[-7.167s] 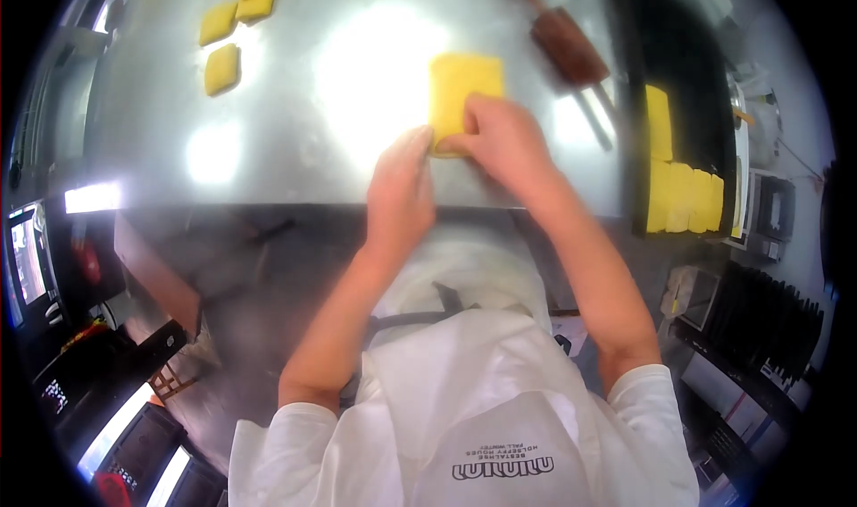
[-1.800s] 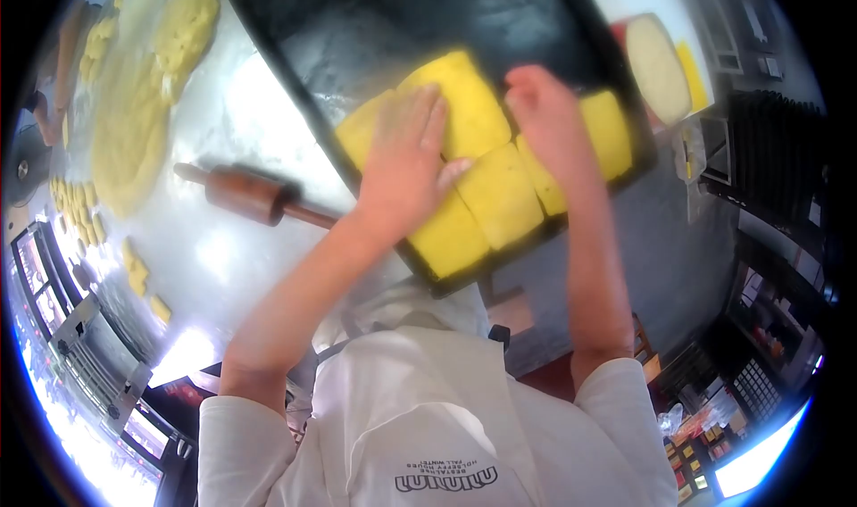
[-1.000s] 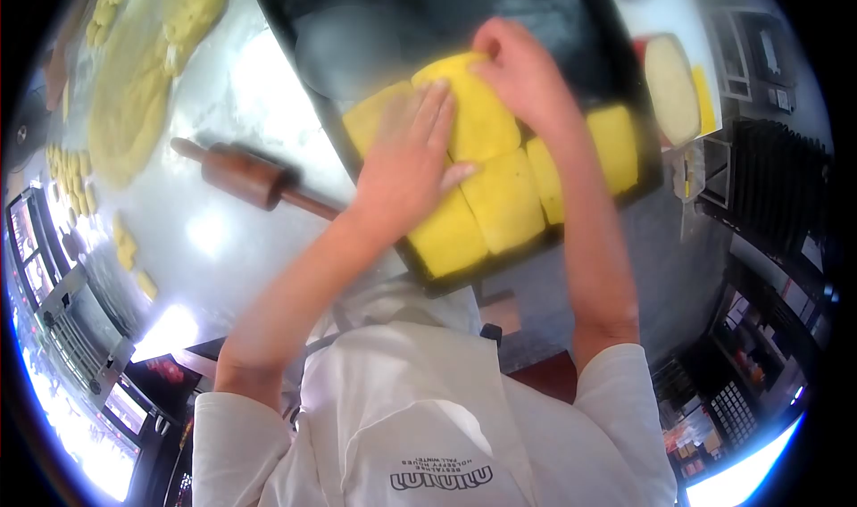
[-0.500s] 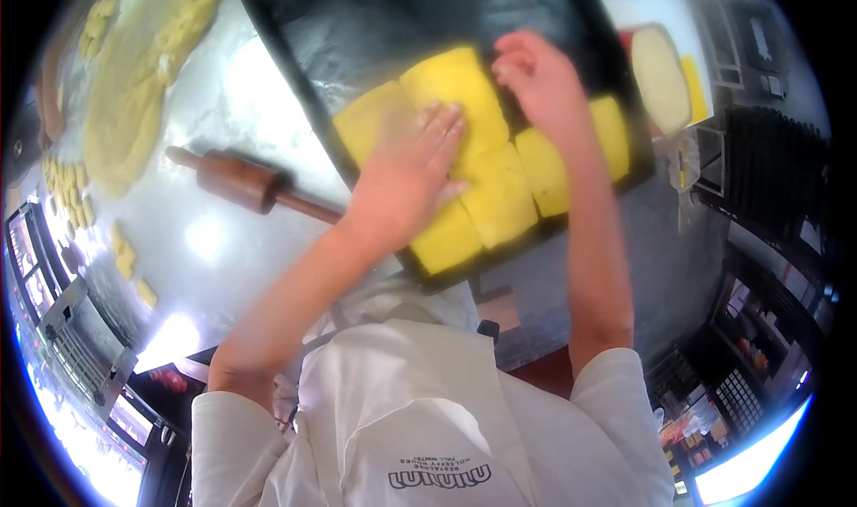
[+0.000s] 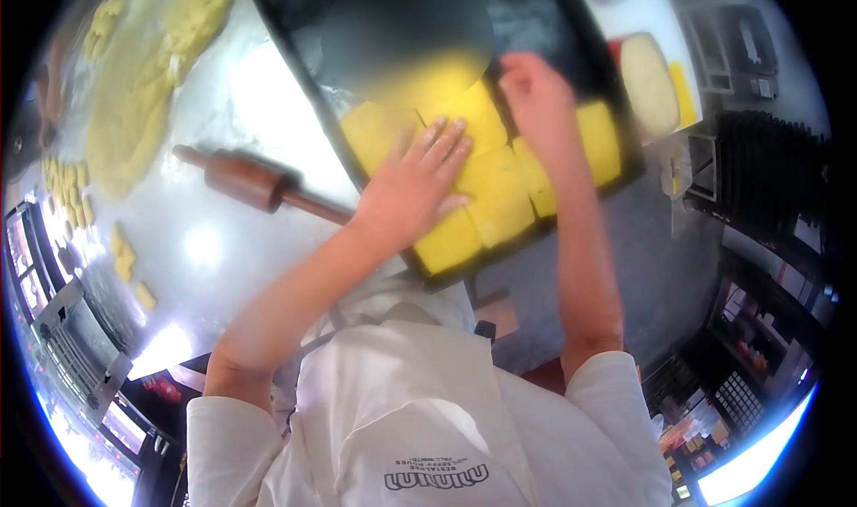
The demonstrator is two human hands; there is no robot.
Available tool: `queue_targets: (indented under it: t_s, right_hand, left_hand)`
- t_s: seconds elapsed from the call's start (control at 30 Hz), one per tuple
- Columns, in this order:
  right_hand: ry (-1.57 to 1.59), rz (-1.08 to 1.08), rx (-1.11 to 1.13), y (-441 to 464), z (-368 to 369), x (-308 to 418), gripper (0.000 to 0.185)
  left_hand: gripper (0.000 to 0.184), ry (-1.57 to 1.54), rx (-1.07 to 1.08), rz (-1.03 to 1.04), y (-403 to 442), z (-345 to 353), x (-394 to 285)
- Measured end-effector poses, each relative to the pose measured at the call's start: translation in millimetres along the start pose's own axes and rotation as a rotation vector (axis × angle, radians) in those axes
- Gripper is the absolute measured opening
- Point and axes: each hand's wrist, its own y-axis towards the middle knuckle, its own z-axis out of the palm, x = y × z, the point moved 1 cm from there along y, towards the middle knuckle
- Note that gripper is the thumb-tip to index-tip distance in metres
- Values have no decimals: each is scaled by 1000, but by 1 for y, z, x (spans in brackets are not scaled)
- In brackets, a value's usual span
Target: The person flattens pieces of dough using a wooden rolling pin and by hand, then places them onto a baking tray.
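Note:
Several flat yellow dough squares (image 5: pixel 496 195) lie side by side in the near part of a black tray (image 5: pixel 299 78). My left hand (image 5: pixel 412 186) rests flat on the squares at the left, fingers spread and pointing away from me. Over the tray, beside the upper square's right edge, is my right hand (image 5: pixel 539 96), its fingers curled in; whether anything is between them cannot be made out. A round blurred patch covers the far end of the upper square and part of the tray.
A wooden rolling pin (image 5: pixel 245 181) lies left of the tray, its handle reaching the tray's edge. Farther left are a large dough sheet (image 5: pixel 134 114) and small dough pieces (image 5: pixel 67 190). A pale oval block (image 5: pixel 649 83) stands right of the tray. Another person's arm (image 5: pixel 49 87) shows at the far left.
Since the earliest frame, the view has turned from the metal table to the tray. Lately my left hand has slid slightly toward me over the squares, and my right hand has left the upper square's corner.

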Motion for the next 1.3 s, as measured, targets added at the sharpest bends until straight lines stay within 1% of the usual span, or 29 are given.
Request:
queue_targets:
  t_s: [0.03, 0.07, 0.1, 0.2, 0.3, 0.4, 0.5, 0.6, 0.7, 0.73, 0.8, 0.83, 0.87, 0.9, 0.93, 0.97, 1.0, 1.03, 1.07, 1.1, 1.17, 1.23, 1.27, 1.3]
  right_hand:
    - [-7, -20, -63, 3, 0, 1, 26]
    - [44, 19, -74, 7, 1, -1, 25]
    - [54, 0, -46, 10, 3, -1, 24]
    - [67, -60, 16, 17, 15, -5, 21]
    - [-61, -207, -24, 19, 28, -3, 21]
    - [-356, -399, -142, 10, 35, 7, 22]
    - [-587, -382, -73, -1, 35, 22, 23]
    - [-533, -418, -107, -2, 35, 22, 26]
    - [-284, -375, -211, 7, 32, 12, 28]
    - [-225, -383, -193, 5, 31, 14, 28]
    - [-269, -533, -157, 2, 39, 12, 27]
    - [-338, -545, -176, 3, 44, 14, 27]
    - [-441, -522, -149, 4, 45, 5, 28]
    - [-425, -518, -134, 8, 42, -11, 30]
    - [-324, -329, -80, 9, 39, -11, 31]
    - [-291, -221, -111, 21, 39, -34, 33]
    - [-211, -222, -130, 11, 31, -16, 34]
    - [-118, -179, -155, 1, 28, 5, 35]
    - [-55, -114, -148, -13, 28, 36, 35]
    - [7, -58, -125, -26, 34, 70, 36]
    - [114, -113, -24, -46, 58, 100, 37]
    - [40, -195, 74, -73, 93, 147, 38]
    - [80, -209, 118, -90, 117, 179, 39]
    - [22, -241, 185, -104, 141, 209, 43]
  left_hand:
    - [72, -28, -18, -8, -1, 0, 1]
    - [72, -57, -33, -11, -1, -1, 2]
    - [71, -87, -47, -10, -1, -1, 2]
    - [73, -112, -118, -120, 0, -6, 5]
    - [74, -114, -221, -138, 7, -8, 12]
    - [73, -126, -235, -142, 13, -3, 21]
    - [72, -145, -216, -144, 4, -10, 16]
    - [71, -232, -223, -153, -21, -21, 8]
    - [69, -294, -310, -170, -62, -34, 3]
    - [67, -300, -343, -183, -73, -35, 4]
    - [65, -347, -392, -219, -92, -37, 3]
    - [65, -340, -422, -259, -104, -41, 5]
    - [64, -358, -410, -272, -113, -46, 8]
    - [64, -368, -401, -292, -121, -50, 12]
    - [62, -347, -463, -306, -134, -52, 14]
    - [61, -330, -524, -309, -147, -55, 19]
    - [60, -350, -531, -338, -161, -63, 27]
    - [59, -387, -545, -350, -173, -71, 34]
    - [58, -360, -614, -359, -190, -68, 42]
    - [58, -367, -634, -414, -209, -65, 53]
    - [58, -400, -675, -509, -242, -55, 75]
    - [55, -360, -727, -639, -285, -49, 101]
    - [54, -357, -757, -698, -310, -51, 122]
    - [49, -303, -791, -749, -336, -50, 145]
